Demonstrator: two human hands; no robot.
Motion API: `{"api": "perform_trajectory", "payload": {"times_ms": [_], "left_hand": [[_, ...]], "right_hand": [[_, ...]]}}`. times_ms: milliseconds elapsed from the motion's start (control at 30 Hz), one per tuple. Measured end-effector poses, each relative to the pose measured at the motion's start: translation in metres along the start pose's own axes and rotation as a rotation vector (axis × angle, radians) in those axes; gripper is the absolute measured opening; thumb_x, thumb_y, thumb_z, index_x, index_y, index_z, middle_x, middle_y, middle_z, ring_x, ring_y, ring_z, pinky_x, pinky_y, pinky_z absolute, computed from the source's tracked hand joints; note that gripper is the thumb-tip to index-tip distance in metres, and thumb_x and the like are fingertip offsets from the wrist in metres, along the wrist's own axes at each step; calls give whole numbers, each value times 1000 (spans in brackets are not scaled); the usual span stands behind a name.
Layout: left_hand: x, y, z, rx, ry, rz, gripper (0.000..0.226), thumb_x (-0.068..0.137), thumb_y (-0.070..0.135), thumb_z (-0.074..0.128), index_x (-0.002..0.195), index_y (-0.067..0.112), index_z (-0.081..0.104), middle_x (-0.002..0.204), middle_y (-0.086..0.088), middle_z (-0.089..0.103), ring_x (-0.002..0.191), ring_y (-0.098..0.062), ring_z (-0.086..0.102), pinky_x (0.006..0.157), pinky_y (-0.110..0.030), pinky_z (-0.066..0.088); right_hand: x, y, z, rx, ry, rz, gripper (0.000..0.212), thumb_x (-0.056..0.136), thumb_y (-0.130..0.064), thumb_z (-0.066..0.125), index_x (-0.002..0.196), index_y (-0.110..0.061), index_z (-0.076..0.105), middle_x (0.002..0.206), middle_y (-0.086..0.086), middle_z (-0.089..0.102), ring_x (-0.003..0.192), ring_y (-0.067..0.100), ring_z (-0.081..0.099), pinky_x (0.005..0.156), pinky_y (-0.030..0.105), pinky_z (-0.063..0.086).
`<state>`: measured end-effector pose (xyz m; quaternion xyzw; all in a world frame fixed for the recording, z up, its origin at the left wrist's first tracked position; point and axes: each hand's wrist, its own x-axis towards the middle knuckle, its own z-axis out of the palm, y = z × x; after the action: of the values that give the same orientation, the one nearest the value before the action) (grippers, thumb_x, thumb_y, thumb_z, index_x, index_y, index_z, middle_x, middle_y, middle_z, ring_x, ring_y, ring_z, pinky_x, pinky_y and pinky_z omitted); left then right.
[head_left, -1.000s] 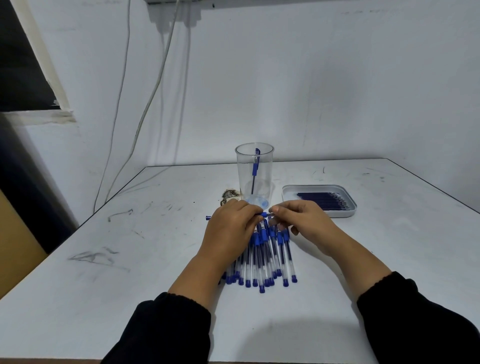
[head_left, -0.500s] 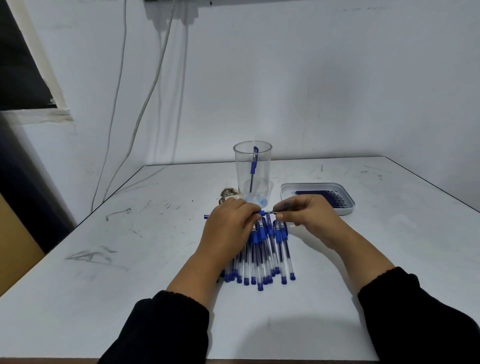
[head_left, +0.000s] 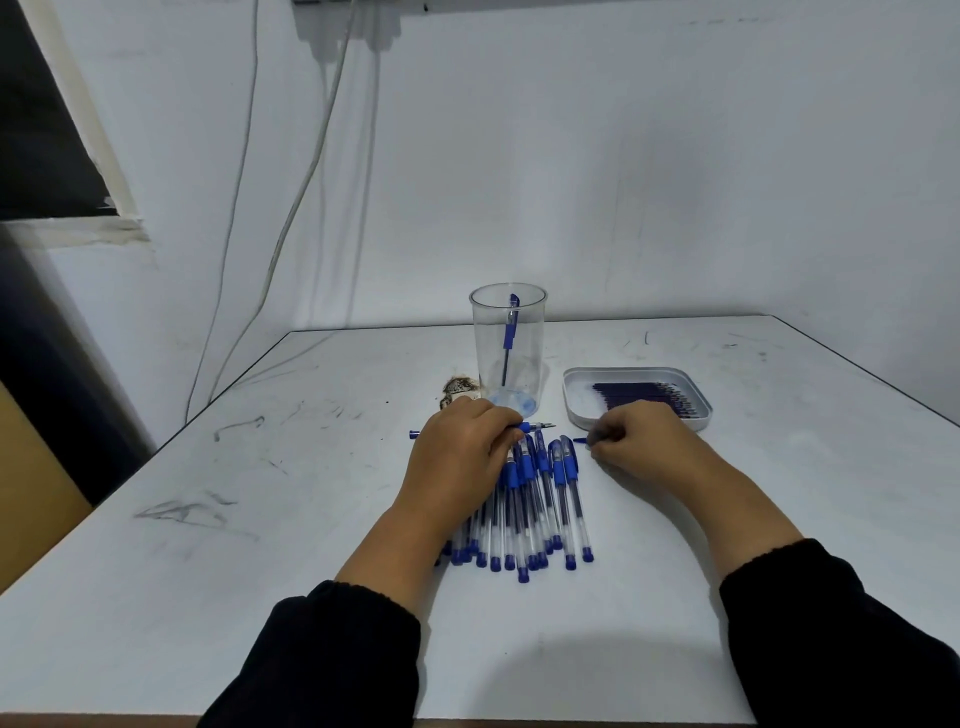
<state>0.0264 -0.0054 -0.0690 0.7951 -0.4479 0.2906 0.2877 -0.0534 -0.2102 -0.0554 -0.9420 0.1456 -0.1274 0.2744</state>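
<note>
Head view: you're at the scuffed white worktop (head_left: 260, 519), black sleeves (head_left: 322, 660) at the bottom edge.
Left grip (head_left: 460, 457): your fingers are curled round a clear-barrelled blue ballpoint pen (head_left: 532, 427).
Pen position: held level, just above the far end of the pile. Its bare metal tip points right past your fingertips, and its blue tail end pokes out on the left of your hand.
Right grip (head_left: 641, 441): thumb and fingertips pinch a small blue cap (head_left: 580, 440), low over the worktop.
Cap vs pen: the cap's narrow end faces left. It's near the pen tip and slightly lower, with a clear gap between them.
Pile: a loose heap of capped blue-and-clear pens (head_left: 540, 499) lies on the worktop under your left wrist, caps away from you. Your right grip is just right of its far end.
Cup: a tall clear plastic cup (head_left: 530, 364) stands upright just behind your left grip, with one capped blue pen (head_left: 510, 327) leaning inside.
Tray: a shallow grey rounded tray (head_left: 576, 410) sits right of the cup and just behind your right grip. It holds a row of dark refills (head_left: 644, 397).
Scrap: a brown mottled scrap (head_left: 460, 387) is left of the cup base.
Wall: white cables (head_left: 291, 218) hang down it at the left.
</note>
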Motion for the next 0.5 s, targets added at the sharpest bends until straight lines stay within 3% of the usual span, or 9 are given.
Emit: {"api": "perform_trajectory", "payload": {"times_ms": [100, 233, 500], "left_hand": [[0, 0, -1, 2, 0, 0, 13, 87, 18, 65, 97, 12, 71, 86, -2, 68, 80, -21, 60, 68, -38, 52], [0, 1, -1, -1, 3, -2, 13, 87, 17, 66, 97, 12, 71, 87, -2, 69, 80, -21, 60, 68, -38, 53], [0, 0, 0, -12, -9, -7, 13, 87, 18, 64, 97, 12, 70, 85, -1, 68, 79, -21, 59, 67, -40, 52]], "right_hand": [[-1, -1, 2, -38, 6, -16, 17, 82, -13, 61, 88, -22, 75, 90, -4, 68, 85, 10, 62, 79, 28, 51], [-3, -2, 2, -26, 35, -28, 16, 81, -13, 61, 83, -24, 71, 87, -5, 67, 82, 10, 61, 77, 32, 53], [-1, -1, 1, 9, 20, -14, 8, 77, -19, 73, 81, -24, 71, 83, -8, 66, 78, 7, 61, 75, 30, 53]]}}
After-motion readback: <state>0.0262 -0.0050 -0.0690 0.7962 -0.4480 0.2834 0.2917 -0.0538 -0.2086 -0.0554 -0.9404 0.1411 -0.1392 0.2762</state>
